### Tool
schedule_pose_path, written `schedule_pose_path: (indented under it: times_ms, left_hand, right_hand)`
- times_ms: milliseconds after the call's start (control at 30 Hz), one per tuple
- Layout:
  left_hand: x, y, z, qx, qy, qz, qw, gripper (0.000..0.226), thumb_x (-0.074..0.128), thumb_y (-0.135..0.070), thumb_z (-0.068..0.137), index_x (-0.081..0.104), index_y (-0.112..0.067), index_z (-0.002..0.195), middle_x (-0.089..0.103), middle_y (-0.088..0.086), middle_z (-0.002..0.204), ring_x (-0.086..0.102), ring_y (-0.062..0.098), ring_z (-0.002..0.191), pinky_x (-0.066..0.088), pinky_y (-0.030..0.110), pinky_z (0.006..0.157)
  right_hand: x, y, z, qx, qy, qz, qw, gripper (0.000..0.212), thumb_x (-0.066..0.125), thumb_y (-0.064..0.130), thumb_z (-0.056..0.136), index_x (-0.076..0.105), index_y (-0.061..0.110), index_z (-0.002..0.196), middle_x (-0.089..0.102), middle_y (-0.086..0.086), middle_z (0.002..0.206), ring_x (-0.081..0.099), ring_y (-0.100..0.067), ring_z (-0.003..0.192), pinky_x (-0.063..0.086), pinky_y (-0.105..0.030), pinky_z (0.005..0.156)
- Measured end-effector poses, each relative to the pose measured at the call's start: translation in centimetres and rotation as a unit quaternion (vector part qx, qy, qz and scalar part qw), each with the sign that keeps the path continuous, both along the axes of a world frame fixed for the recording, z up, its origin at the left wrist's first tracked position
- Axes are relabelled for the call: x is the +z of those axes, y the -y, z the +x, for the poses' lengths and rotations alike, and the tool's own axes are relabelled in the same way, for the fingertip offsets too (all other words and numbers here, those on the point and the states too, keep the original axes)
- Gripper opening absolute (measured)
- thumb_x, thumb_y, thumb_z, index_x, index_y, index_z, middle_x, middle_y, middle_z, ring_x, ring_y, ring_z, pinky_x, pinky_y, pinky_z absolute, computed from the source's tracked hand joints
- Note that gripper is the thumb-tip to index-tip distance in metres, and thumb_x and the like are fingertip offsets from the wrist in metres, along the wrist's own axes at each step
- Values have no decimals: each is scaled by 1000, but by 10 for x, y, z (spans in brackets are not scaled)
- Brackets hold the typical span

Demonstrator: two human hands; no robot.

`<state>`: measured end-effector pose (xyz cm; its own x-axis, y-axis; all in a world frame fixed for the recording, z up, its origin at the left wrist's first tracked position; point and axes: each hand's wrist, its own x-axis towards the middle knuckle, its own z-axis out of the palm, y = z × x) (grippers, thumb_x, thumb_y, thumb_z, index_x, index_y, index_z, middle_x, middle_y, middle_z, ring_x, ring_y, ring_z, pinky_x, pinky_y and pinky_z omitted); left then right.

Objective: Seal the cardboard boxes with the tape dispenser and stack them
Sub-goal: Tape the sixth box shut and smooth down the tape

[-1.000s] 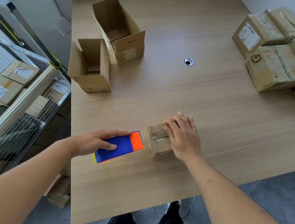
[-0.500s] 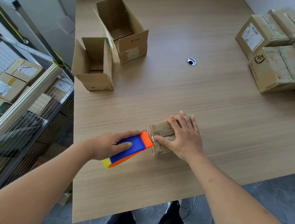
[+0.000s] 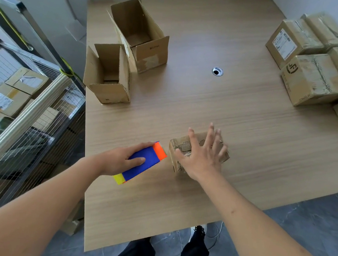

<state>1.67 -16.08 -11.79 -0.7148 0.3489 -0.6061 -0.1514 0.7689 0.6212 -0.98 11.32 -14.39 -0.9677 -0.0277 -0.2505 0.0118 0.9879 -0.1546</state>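
Two hands, left [image 3: 118, 160] gripping tape dispenser [image 3: 142, 162], right [image 3: 202, 154] over small box [image 3: 180, 145]

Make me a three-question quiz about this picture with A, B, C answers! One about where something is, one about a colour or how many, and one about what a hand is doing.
1. Where is the tape dispenser compared with the small box?
A. On top of it
B. Just left of it
C. Inside it

2. How many open boxes stand at the table's far left?
A. Two
B. Four
C. None

3. What is the right hand doing?
A. Making a fist
B. Fingers spread over the small box
C. Holding the dispenser

Answers:
1 B, its orange end points at the box's left side.
2 A, a larger open box and a smaller open box have their flaps up.
3 B, its fingers are straight and fanned out; the left hand grips the dispenser.
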Motion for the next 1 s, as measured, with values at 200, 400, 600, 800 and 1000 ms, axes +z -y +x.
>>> schedule_pose_path:
  times_ms: [200,400,600,800,1000]
  left_hand:
    - [15,6,2,-3,-40,3,999,77,57,-35,102,8,-77,142,59,-9,125,57,19,104,49,43,96]
    - [26,7,12,-18,-86,25,996,90,65,-23,97,10,-74,145,53,-5,119,52,20,105,46,46,99]
    - [38,-6,34,-16,-105,46,993,95,67,-14,95,12,-72,147,49,-7,127,51,22,112,45,49,101]
    - [50,-33,53,5,-134,32,990,102,70,-9,92,10,-70,148,49,-7,128,50,22,114,45,50,101]
    - [69,-76,76,30,-168,33,985,104,71,-7,89,12,-68,149,52,-5,126,51,23,113,45,49,100]
  right_hand:
    - [7,28,12,-47,47,23,998,95,37,81,88,1,33,162,-7,-20,166,-6,-42,153,6,-59,121]
    - [10,4,11,170,68,-49,982,90,70,52,81,27,32,158,-16,-10,169,-18,-30,155,-9,-47,125]
    - [15,-23,-2,372,77,-7,925,91,84,21,68,40,29,147,-19,0,169,-10,-17,156,2,-42,128]
    - [34,-36,5,261,91,-279,920,73,62,23,80,45,30,150,32,6,164,22,-11,153,13,-34,127]
    - [59,-49,36,92,181,-552,809,19,60,16,102,75,14,112,76,-6,100,71,-21,92,58,-41,91]
